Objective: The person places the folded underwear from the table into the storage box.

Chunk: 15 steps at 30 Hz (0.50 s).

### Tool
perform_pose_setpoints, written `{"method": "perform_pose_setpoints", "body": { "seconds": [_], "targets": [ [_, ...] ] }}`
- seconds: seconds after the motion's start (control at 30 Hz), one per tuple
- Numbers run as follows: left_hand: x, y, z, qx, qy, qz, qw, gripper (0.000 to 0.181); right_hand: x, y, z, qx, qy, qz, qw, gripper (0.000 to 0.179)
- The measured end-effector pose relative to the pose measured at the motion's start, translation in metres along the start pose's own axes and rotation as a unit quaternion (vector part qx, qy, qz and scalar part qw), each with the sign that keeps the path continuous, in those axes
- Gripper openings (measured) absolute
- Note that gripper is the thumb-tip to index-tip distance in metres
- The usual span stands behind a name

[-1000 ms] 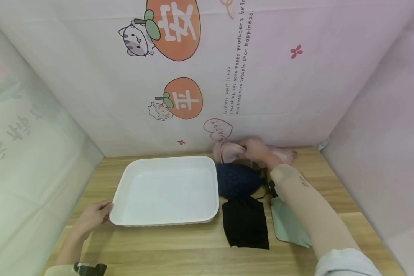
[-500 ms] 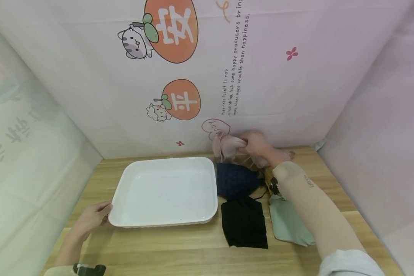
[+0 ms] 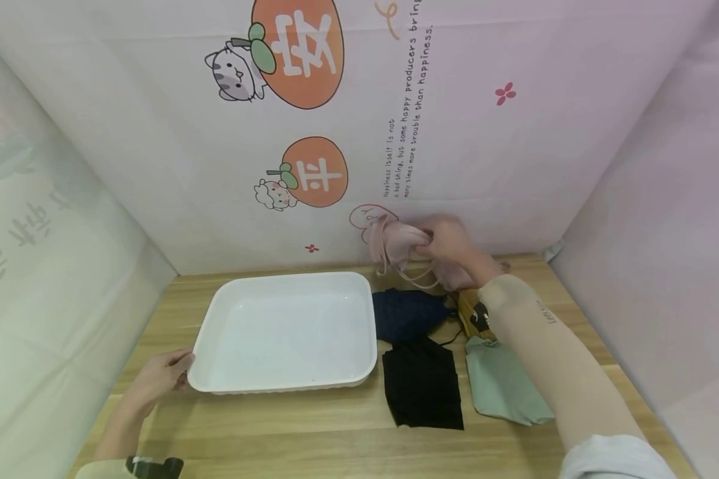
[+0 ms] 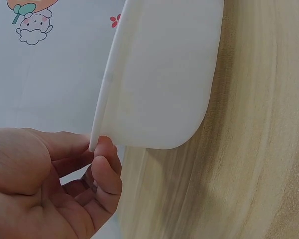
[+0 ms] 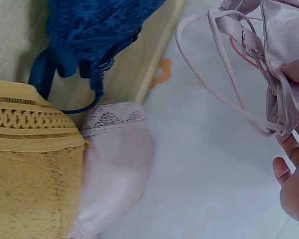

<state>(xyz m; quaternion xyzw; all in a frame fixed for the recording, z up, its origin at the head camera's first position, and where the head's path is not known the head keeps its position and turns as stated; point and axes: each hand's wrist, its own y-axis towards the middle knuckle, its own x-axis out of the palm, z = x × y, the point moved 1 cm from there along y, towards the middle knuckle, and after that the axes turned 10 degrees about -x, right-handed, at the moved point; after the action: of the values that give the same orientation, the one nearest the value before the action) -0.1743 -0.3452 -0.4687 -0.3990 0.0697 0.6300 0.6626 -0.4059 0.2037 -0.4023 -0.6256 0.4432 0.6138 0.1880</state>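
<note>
My left hand (image 3: pixel 160 378) pinches the rim of the white rectangular tray (image 3: pixel 287 336) at its near left corner, thumb on one side of the rim and fingers on the other in the left wrist view. At the back wall, my right hand (image 3: pixel 451 241) grips a pink satin bra (image 3: pixel 400 243), raised above the table with its straps (image 5: pixel 224 79) dangling. Below it lies a pink lace-trimmed cup (image 5: pixel 119 159), partly hidden by the arm in the head view; whether it joins the held bra I cannot tell.
Right of the tray lie a navy lace bra (image 3: pixel 407 316), black folded cloth (image 3: pixel 424 384), pale green cloth (image 3: pixel 503 386) and a mustard lace garment (image 5: pixel 35 159). My right forearm covers part of the green and mustard pieces. Printed fabric walls (image 3: pixel 431 146) enclose the wooden table (image 3: pixel 287 432).
My right hand has lifted the pink bra a little upward, so its straps hang freer. More of the mustard garment shows. The left hand and the tray have stayed in place.
</note>
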Motion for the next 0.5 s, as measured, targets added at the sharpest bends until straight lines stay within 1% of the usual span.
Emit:
{"method": "perform_pose_setpoints", "body": {
  "seconds": [0.13, 0.33, 0.5],
  "targets": [
    [0.000, -0.001, 0.000, 0.002, 0.007, 0.001, 1.0000, 0.051, -0.007, 0.002, -0.008, -0.008, 0.002, 0.007, 0.9999, 0.017],
    [0.000, 0.000, -0.001, 0.004, 0.013, 0.003, 0.9999, 0.051, -0.015, 0.006, -0.022, -0.003, 0.024, -0.006, 0.9997, 0.017],
    [0.000, 0.000, -0.001, 0.003, 0.013, 0.003, 0.9999, 0.050, -0.018, 0.013, -0.032, -0.024, 0.011, 0.001, 0.9997, 0.023]
  ]
}}
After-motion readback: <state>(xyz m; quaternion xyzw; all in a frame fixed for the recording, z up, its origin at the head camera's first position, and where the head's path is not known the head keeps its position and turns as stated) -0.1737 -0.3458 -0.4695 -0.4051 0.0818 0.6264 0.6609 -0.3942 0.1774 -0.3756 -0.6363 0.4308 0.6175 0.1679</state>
